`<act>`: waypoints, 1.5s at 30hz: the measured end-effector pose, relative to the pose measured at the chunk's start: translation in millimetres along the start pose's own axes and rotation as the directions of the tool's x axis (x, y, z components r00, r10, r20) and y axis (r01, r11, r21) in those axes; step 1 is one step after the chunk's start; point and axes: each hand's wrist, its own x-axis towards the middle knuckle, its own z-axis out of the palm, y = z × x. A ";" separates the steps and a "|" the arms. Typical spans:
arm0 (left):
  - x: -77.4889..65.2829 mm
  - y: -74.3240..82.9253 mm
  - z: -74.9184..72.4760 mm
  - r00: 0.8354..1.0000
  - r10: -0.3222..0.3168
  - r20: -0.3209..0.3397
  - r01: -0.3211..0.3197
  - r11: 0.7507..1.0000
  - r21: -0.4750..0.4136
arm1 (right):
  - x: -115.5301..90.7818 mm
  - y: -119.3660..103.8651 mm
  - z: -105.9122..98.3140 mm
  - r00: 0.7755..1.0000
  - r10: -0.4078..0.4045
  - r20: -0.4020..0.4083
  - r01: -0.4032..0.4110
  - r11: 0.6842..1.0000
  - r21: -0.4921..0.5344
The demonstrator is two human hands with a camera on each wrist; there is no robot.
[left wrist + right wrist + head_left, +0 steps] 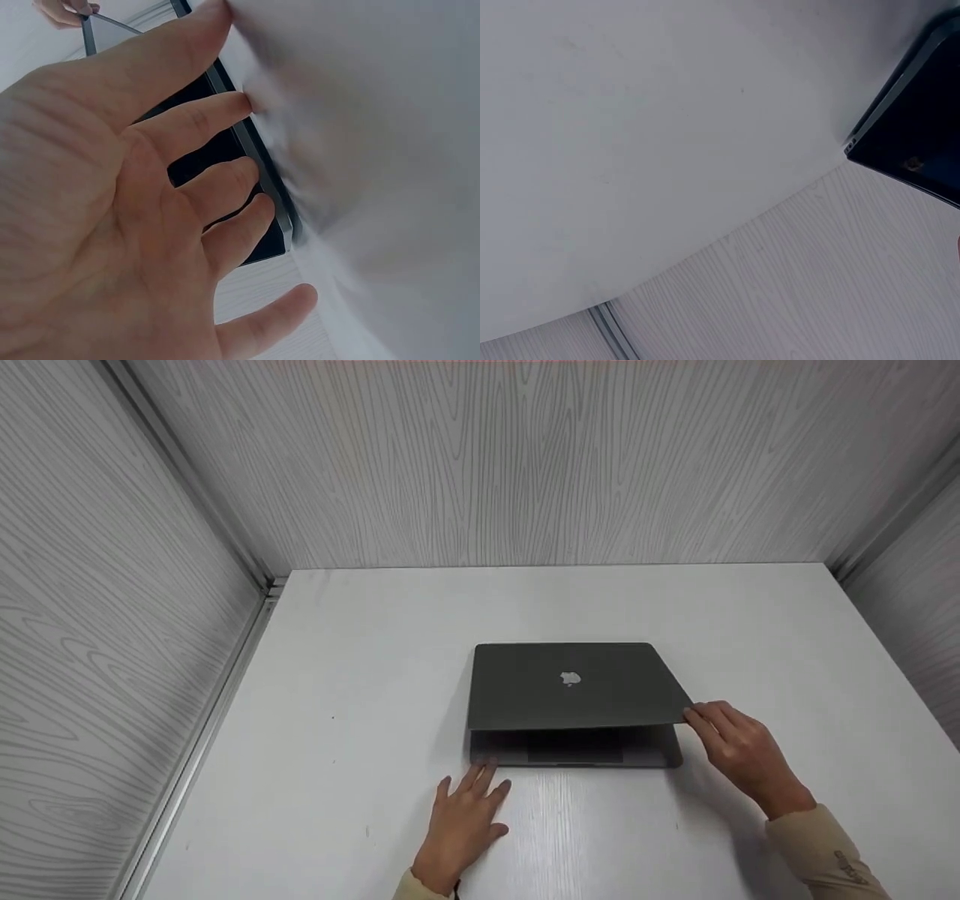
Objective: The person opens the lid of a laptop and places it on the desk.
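1. Nearest me are my light tan sleeves [814, 840], one on each arm; the right one bears a small dark mark. A dark band [456, 888] shows at my left wrist.
2. My left hand [463, 819] is released, its fingers spread and relaxed, gripping nothing. Its fingertips lie at the front edge of the laptop, near the left corner; I cannot tell whether they press on it.
3. My right hand [741, 746] is grasping: thumb and fingers pinch the front right corner of the laptop's lid. The right wrist view catches only a sliver of that hand at its edge.
4. The laptop [651, 748] sits on the table ahead of my left hand, somewhat right of the middle. Its base lies flat, with a darker rectangle at the middle of its front part.
5. The dark grey lid [525, 682] slants low over the base, its front edge held up so that a gap shows beneath. A pale apple logo [571, 679] marks its top.
6. The white table [360, 660] spreads around the laptop, with shadows near both arms and a few small specks.
7. Farthest off stands the grey wood-grain back wall [480, 465], with similar side walls [97, 660] and a metal strip [180, 469] in the left corner.
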 end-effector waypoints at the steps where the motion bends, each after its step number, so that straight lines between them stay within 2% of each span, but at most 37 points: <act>1: 0.1 0.3 0.3 1.000 -0.003 0.003 0.003 1.000 -0.002 | 0.1 0.5 -0.1 1.000 0.005 0.002 -0.005 1.000 0.001; 8: 2.6 1.9 -0.4 0.999 -0.016 0.036 0.016 1.000 0.004 | 0.2 3.0 -0.5 0.999 0.038 -0.003 -0.038 0.999 0.011; 13: 2.3 2.3 -0.6 1.000 -0.012 0.029 0.012 1.000 0.013 | 2.4 7.6 -1.9 1.000 0.000 -0.001 0.000 1.000 0.014; 18: 1.5 3.0 -1.2 1.000 -0.009 0.023 0.008 1.000 0.026 | 3.3 12.2 -5.1 0.999 -0.039 0.034 0.038 0.999 0.017; 25: 1.7 4.4 -2.7 0.999 -0.012 0.040 0.011 1.000 0.022 | 2.6 16.1 -7.2 0.999 -0.013 0.049 0.012 1.000 0.024; 30: 1.7 4.0 -2.5 0.999 -0.014 0.046 0.013 1.000 0.023 | 4.9 17.1 -3.9 0.999 0.047 0.002 -0.047 0.998 0.050; 35: 1.7 2.0 -3.5 0.998 -0.018 0.062 0.020 1.000 -0.024 | 11.1 18.8 0.3 0.988 0.139 -0.062 -0.132 0.986 0.098; 40: 1.4 0.7 -4.2 0.996 -0.018 0.082 0.024 0.997 -0.074 | 16.9 19.5 2.2 0.966 0.244 -0.082 -0.229 0.960 0.159; 45: 3.2 0.6 -4.1 0.997 -0.021 0.077 0.027 0.996 -0.085 | 24.1 21.0 2.8 0.937 0.331 -0.115 -0.300 0.927 0.226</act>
